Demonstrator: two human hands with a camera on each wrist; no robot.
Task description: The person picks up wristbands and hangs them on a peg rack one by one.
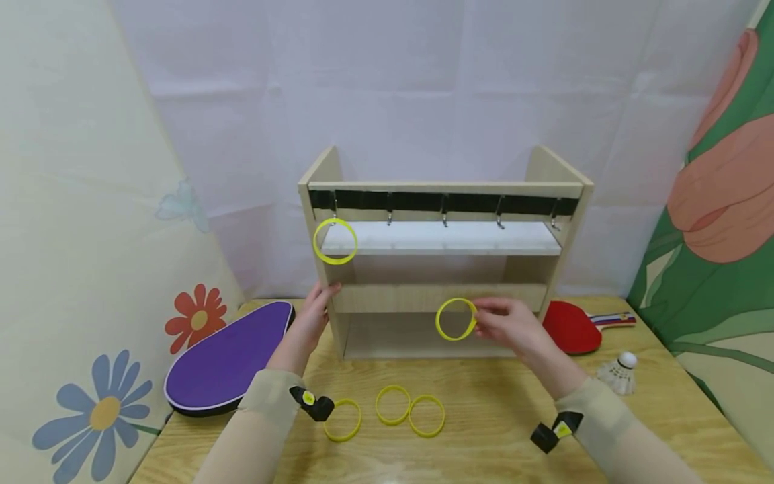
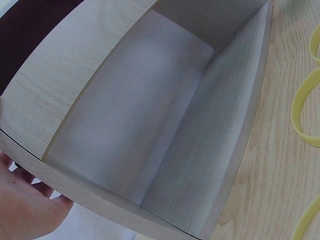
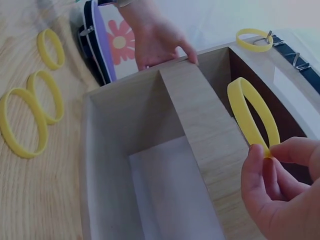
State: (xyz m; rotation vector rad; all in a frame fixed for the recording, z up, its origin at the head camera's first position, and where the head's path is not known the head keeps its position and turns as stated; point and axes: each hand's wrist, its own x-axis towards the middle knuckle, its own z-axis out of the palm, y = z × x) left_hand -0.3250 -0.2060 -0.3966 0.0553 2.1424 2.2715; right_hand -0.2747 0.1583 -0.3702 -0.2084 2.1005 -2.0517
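Observation:
Between thumb and fingertips my right hand point(image 1: 510, 326) pinches a yellow silicone wristband point(image 1: 438, 324), held upright in front of the wooden shelf point(image 1: 399, 298). The right wrist view shows the pinch at the band's lower end. My left hand point(image 1: 307, 324) grips the shelf's left side panel, thumb at the front edge and fingers on the outer side. Another yellow wristband point(image 1: 316, 249) hangs from the leftmost metal hook point(image 1: 334, 202) on the shelf's black strip point(image 1: 417, 202). Three more yellow wristbands lie on the table, one at the left point(image 1: 343, 439) and two side by side point(image 1: 379, 411).
A purple paddle case point(image 1: 232, 359) lies left of the shelf, behind my left forearm. To the right are a red table tennis paddle point(image 1: 568, 328) and a white shuttlecock point(image 1: 618, 374). Several hooks line the strip above a white shelf board point(image 1: 441, 238).

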